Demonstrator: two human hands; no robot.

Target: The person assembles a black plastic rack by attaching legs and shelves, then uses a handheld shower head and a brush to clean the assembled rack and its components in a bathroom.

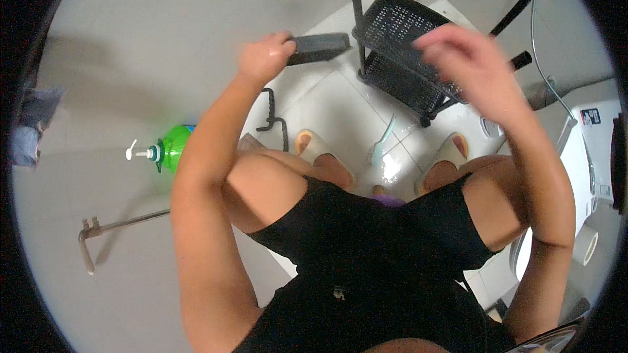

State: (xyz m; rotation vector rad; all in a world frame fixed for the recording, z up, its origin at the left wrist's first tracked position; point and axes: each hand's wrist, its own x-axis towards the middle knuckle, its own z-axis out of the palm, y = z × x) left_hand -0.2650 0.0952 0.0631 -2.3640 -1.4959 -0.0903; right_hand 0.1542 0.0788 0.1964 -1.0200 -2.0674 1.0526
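My left hand (pixel 267 59) is closed around one end of a dark grey, long box-shaped piece (pixel 320 48), held out level over the floor. Its exact kind does not show. Smeared by motion, my right hand (pixel 461 59) is over the black perforated rolling cart (pixel 399 19). Whether that hand touches the cart, or has anything in its fingers, I cannot make out. The cart has two mesh baskets, one above the other, between dark posts, and stands on small casters.
A pale blue-green brush (pixel 384 140) lies on the wet white tiles between my slippered feet (pixel 324 157). Left are a green pump bottle (pixel 173 148), a black bent hook-like bar (pixel 271 117) and a wall-mounted metal pipe (pixel 124 222). A white appliance (pixel 582 137) and a thin hose (pixel 538 46) are right.
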